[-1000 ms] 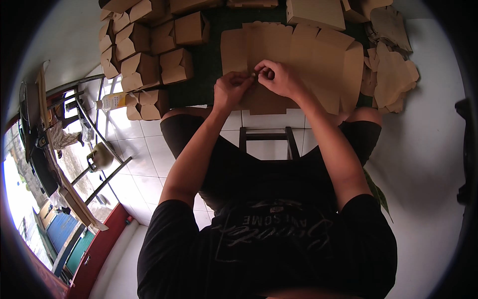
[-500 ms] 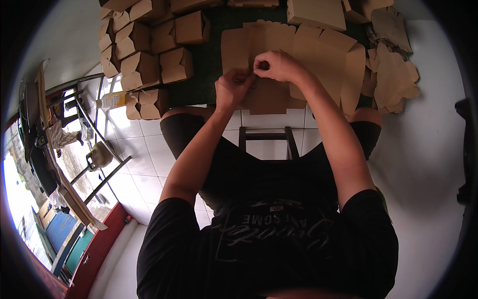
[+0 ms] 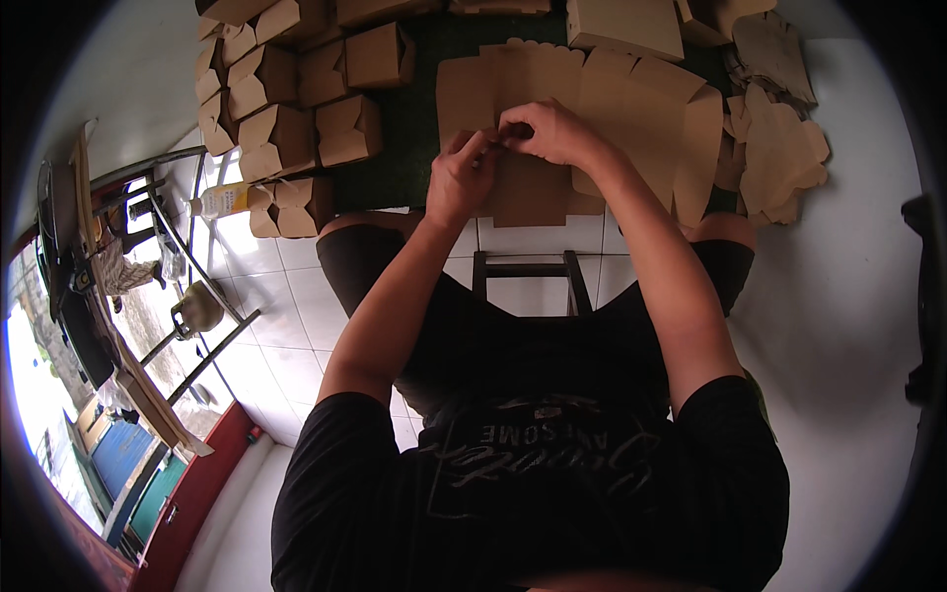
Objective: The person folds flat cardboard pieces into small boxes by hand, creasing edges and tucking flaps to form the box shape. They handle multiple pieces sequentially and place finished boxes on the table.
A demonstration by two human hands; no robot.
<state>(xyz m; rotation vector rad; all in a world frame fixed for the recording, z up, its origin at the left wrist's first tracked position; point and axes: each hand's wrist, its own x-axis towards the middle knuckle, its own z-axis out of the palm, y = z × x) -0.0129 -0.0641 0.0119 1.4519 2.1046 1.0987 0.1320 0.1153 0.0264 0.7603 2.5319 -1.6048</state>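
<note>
My left hand and my right hand meet at their fingertips over a flat brown cardboard box blank. Both are closed in a pinch, the thumbs and fingers drawn together. What lies between the fingertips, if anything, is too small and dark to make out. The blank has a scalloped far edge and creased flaps, and part of it is hidden beneath my hands. To its right, another unfolded cardboard blank partly overlaps it, close to my right wrist.
Several folded brown boxes stand on the left of the green tabletop. A larger box is at the back. More flat blanks pile up at the right. A bottle with a yellow label is beside the boxes; a dark stool shows between my knees.
Both hands have shifted very slightly, my left one a little upward, and their fingertips remain together over the blank. The cardboard blanks have slid a touch to the left.
</note>
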